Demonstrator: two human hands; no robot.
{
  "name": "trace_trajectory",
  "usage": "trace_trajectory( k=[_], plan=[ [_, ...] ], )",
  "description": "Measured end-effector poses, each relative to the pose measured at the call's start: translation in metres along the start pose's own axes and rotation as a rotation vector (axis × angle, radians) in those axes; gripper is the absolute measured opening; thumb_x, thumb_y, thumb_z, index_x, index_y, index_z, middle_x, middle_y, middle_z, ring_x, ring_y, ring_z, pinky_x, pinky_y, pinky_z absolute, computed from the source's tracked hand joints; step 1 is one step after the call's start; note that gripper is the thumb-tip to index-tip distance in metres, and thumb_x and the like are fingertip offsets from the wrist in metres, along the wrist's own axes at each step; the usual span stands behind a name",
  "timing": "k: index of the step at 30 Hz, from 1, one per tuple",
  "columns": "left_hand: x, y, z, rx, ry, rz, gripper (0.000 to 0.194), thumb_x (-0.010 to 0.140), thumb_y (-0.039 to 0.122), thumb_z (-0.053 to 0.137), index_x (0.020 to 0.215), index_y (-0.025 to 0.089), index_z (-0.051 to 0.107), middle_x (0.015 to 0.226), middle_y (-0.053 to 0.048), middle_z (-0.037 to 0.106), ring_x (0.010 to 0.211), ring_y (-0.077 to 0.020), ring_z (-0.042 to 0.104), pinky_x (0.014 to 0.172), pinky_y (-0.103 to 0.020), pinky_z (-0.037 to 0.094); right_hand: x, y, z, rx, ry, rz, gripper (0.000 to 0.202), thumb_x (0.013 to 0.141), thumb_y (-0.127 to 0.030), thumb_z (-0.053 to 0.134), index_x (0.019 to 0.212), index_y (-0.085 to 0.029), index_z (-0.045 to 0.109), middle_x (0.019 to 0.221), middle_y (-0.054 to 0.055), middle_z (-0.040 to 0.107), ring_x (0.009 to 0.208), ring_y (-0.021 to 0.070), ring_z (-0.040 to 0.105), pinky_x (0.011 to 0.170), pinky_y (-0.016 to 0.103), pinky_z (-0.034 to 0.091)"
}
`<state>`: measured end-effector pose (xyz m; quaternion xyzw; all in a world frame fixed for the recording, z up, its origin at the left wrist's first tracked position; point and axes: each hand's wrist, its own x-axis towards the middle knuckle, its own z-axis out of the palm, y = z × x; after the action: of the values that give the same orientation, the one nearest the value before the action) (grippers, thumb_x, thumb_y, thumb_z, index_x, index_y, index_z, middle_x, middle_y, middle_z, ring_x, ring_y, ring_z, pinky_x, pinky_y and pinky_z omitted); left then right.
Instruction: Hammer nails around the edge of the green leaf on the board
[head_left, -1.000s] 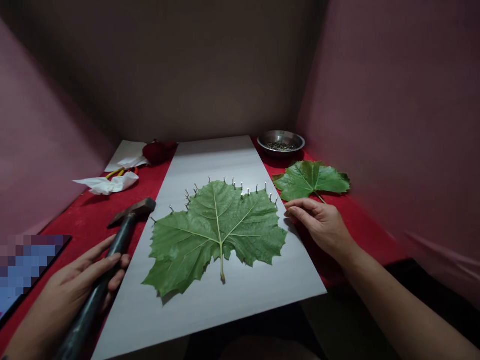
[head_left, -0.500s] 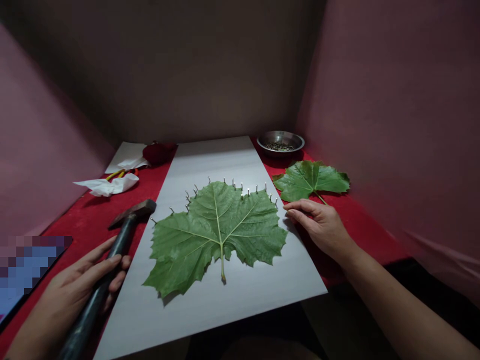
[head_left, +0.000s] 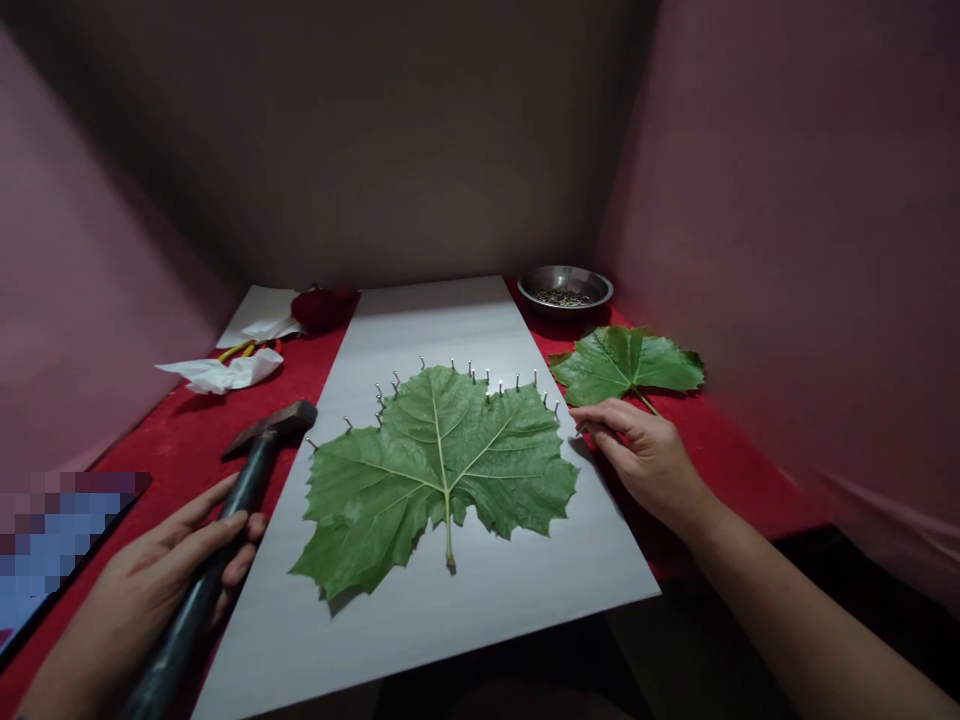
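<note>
My left hand [head_left: 176, 565] is closed round the dark handle of a hammer [head_left: 255, 475], whose head rests near the board's left edge. A large green leaf [head_left: 427, 470] lies on a long white board [head_left: 435, 325], veins up and stem toward me. Several nails [head_left: 470, 368] stand upright along the leaf's far edge, some leaning. Just right of the leaf, at the board's right edge, my right hand [head_left: 645, 445] is pinched. A tiny nail [head_left: 580, 430] shows at its fingertips, partly hidden by the fingers.
A metal bowl [head_left: 565, 292] holding many small nails stands at the back right. Nearer lies a second leaf [head_left: 628, 360]. On the red cloth at left are crumpled white tissue [head_left: 221, 373], a yellow-handled tool [head_left: 238, 349], a dark red bundle [head_left: 319, 308] and a blurred-out screen [head_left: 60, 550].
The right fingertips have shifted slightly, and the small nail between them shows more now. The whole view has moved a little; the left hand still holds the hammer.
</note>
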<state>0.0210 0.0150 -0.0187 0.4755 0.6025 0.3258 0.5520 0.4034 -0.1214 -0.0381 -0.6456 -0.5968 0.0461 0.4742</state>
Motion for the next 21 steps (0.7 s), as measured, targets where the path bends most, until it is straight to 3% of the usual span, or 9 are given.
trace_trajectory(
  k=[7,13,16,21],
  plan=[
    [-0.0008,0.0017,0.0015,-0.024,-0.010,-0.014,0.055,0.047,0.043,0.081,0.094,0.027,0.060,0.052,0.006,0.058,0.034,-0.0088,0.043,0.028,-0.017,0.038,-0.0013,-0.0018,0.0024,-0.105,0.079,-0.038,0.025,0.081,-0.014,0.049,0.100,-0.019,0.063,0.085,0.004,0.063,0.079,0.0152,0.059,0.072,0.029,0.049],
    [-0.0017,0.0034,0.0041,-0.025,0.023,-0.023,0.056,0.044,0.043,0.082,0.093,0.026,0.060,0.053,0.005,0.060,0.033,-0.0098,0.046,0.028,-0.018,0.039,-0.0006,-0.0033,0.0053,-0.112,0.123,0.042,0.029,0.079,-0.019,0.050,0.108,-0.019,0.054,0.075,0.001,0.060,0.065,0.0132,0.058,0.060,0.025,0.048],
    [-0.0016,0.0023,0.0036,0.001,0.005,-0.011,0.055,0.047,0.046,0.079,0.095,0.026,0.060,0.044,0.007,0.053,0.031,-0.0104,0.043,0.027,-0.018,0.037,-0.0010,-0.0035,0.0056,-0.110,0.135,0.049,0.029,0.078,-0.019,0.052,0.107,-0.019,0.052,0.076,0.002,0.061,0.067,0.0136,0.060,0.062,0.025,0.049],
    [-0.0002,0.0001,0.0008,0.003,0.023,0.000,0.056,0.048,0.046,0.079,0.096,0.027,0.059,0.046,0.007,0.054,0.032,-0.0099,0.043,0.028,-0.017,0.038,-0.0019,-0.0026,0.0050,-0.086,0.135,0.060,0.019,0.077,-0.017,0.056,0.096,-0.019,0.054,0.078,0.001,0.062,0.068,0.0133,0.060,0.065,0.026,0.049]
  ],
)
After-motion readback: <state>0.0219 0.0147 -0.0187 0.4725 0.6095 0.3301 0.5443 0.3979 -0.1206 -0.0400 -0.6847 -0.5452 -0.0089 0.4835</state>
